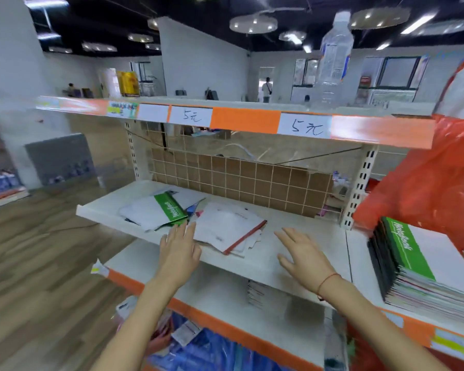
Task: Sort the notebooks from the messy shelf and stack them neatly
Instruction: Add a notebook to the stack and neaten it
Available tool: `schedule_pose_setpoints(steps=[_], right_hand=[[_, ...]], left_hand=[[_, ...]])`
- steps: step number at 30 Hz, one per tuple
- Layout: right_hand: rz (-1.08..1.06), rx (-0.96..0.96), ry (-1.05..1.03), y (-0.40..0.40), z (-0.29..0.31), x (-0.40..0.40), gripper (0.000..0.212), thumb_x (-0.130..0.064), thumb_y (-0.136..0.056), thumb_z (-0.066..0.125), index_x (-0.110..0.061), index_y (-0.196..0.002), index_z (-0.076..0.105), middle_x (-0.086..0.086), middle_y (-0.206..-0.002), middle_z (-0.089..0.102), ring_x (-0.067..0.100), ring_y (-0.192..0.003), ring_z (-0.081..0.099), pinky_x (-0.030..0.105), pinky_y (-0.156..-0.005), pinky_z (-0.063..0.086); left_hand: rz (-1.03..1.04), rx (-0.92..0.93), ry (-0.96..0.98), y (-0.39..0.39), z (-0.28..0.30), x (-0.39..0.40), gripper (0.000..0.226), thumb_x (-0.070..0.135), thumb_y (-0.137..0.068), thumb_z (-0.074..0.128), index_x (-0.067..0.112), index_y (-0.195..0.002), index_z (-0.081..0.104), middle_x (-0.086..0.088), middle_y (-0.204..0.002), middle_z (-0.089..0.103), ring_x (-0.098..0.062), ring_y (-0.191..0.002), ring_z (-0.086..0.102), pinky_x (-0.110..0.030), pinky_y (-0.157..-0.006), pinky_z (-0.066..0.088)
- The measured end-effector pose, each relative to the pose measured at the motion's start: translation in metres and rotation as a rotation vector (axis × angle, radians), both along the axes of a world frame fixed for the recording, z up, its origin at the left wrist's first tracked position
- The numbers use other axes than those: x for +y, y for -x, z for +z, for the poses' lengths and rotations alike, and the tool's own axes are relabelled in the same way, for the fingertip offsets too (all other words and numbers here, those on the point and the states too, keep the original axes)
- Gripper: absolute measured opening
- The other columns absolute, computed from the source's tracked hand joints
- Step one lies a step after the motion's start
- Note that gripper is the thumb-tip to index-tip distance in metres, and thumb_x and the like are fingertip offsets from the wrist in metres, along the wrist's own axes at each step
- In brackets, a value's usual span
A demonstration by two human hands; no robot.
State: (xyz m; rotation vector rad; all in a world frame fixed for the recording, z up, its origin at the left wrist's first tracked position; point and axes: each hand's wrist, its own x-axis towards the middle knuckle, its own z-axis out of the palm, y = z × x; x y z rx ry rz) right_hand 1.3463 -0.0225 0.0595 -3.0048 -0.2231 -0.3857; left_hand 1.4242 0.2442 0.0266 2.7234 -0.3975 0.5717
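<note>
Loose notebooks lie in a messy heap on the white middle shelf (105, 210). A white notebook with a green band (156, 210) sits at the left of the heap. To its right lies a white notebook with a red spine (228, 226). My left hand (178, 250) is open, its fingertips at the near edge of the heap between these two. My right hand (304, 255) is open and hovers over the bare shelf right of the red-spined notebook, holding nothing. A tidy stack of notebooks (418, 266), green-banded one on top, stands on the neighbouring shelf at the right.
A wire grid with cardboard (239, 178) backs the shelf. The upper shelf (247, 119) with orange edge and price labels overhangs, carrying a clear plastic bottle (334, 57). A red plastic bag (426, 183) hangs at the right. Packaged goods (214, 349) fill the lower shelf. Wooden floor lies to the left.
</note>
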Motion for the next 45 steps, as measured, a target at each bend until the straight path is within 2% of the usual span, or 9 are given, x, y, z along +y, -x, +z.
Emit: schedule_pose_setpoints(steps=[5,11,21,28,32,35,37,41,45], right_hand=[[-0.094,0.045,-0.003,-0.050,-0.017,0.075,0.054,-0.035,-0.098,0.038,-0.018,-0.147,0.023,0.004,-0.154,0.024,0.021,-0.140,0.023,0.032,-0.114,0.017],[-0.184,0.172,0.039,-0.101,-0.041,0.126,0.054,-0.044,-0.097,0.038,-0.015,-0.142,0.029,0.007,-0.145,0.035,0.022,-0.133,0.032,0.030,-0.109,0.025],[-0.253,0.336,0.068,-0.150,-0.047,0.134,0.060,-0.054,-0.087,0.050,-0.012,-0.129,0.039,0.012,-0.126,0.047,0.028,-0.116,0.043,0.033,-0.096,0.035],[-0.179,0.429,0.148,-0.163,-0.043,0.127,0.057,-0.055,-0.090,0.045,-0.011,-0.127,0.037,0.016,-0.118,0.052,0.031,-0.104,0.050,0.035,-0.077,0.041],[-0.123,0.175,0.166,-0.168,-0.033,0.126,0.062,-0.026,-0.094,0.047,-0.007,-0.146,0.020,0.011,-0.095,0.062,0.027,-0.075,0.055,0.029,-0.057,0.033],[-0.175,-0.233,0.103,-0.168,-0.020,0.122,0.105,0.011,-0.048,0.065,-0.009,-0.145,0.029,0.000,-0.057,0.046,0.011,-0.036,0.018,0.019,-0.033,0.005],[-0.141,-0.342,-0.032,-0.173,-0.015,0.111,0.102,0.020,-0.052,0.052,-0.019,-0.143,0.030,0.016,-0.089,0.065,0.013,-0.033,0.027,0.022,-0.028,0.019],[-0.281,-0.525,-0.366,-0.177,0.005,0.088,0.042,0.002,-0.083,0.047,-0.013,-0.121,0.054,0.023,-0.092,0.065,0.038,-0.063,0.061,0.036,-0.054,0.048],[-0.437,-0.580,-0.664,-0.173,0.002,0.077,0.034,0.005,-0.092,0.040,-0.003,-0.119,0.059,0.017,-0.105,0.065,0.031,-0.085,0.060,0.022,-0.067,0.037]], left_hand=[[0.032,0.032,-0.127,-0.049,-0.006,0.088,0.054,0.024,-0.096,0.045,0.010,-0.146,0.030,-0.013,-0.152,0.028,-0.031,-0.141,0.024,-0.045,-0.113,0.022],[0.009,0.109,-0.190,-0.094,-0.017,0.149,0.053,0.017,-0.082,0.067,0.003,-0.131,0.052,-0.020,-0.135,0.051,-0.039,-0.125,0.048,-0.053,-0.097,0.043],[-0.047,0.190,-0.276,-0.153,-0.028,0.123,0.058,0.033,-0.095,0.044,0.013,-0.147,0.025,-0.007,-0.153,0.025,-0.025,-0.142,0.020,-0.041,-0.111,0.024],[0.074,0.304,-0.371,-0.190,-0.032,0.106,0.057,0.043,-0.092,0.045,0.019,-0.142,0.029,-0.006,-0.138,0.043,-0.024,-0.128,0.038,-0.039,-0.102,0.030],[0.139,0.349,-0.422,-0.195,-0.037,0.106,0.046,0.048,-0.093,0.044,0.019,-0.129,0.041,-0.005,-0.126,0.052,-0.024,-0.118,0.047,-0.037,-0.096,0.034],[0.137,0.289,-0.495,-0.196,-0.033,0.105,0.038,0.044,-0.096,0.039,0.018,-0.122,0.047,-0.004,-0.121,0.057,-0.023,-0.112,0.053,-0.034,-0.090,0.036],[0.099,0.277,-0.502,-0.200,-0.026,0.102,0.037,0.043,-0.099,0.035,0.016,-0.117,0.052,-0.004,-0.118,0.061,-0.024,-0.108,0.057,-0.032,-0.081,0.036],[0.030,0.257,-0.498,-0.209,-0.012,0.089,0.038,0.039,-0.100,0.033,0.015,-0.109,0.060,-0.005,-0.113,0.062,-0.023,-0.103,0.059,-0.028,-0.073,0.038],[-0.012,0.191,-0.549,-0.210,-0.002,0.071,0.038,0.034,-0.102,0.030,0.015,-0.106,0.063,-0.004,-0.108,0.064,-0.022,-0.100,0.060,-0.026,-0.071,0.037]])
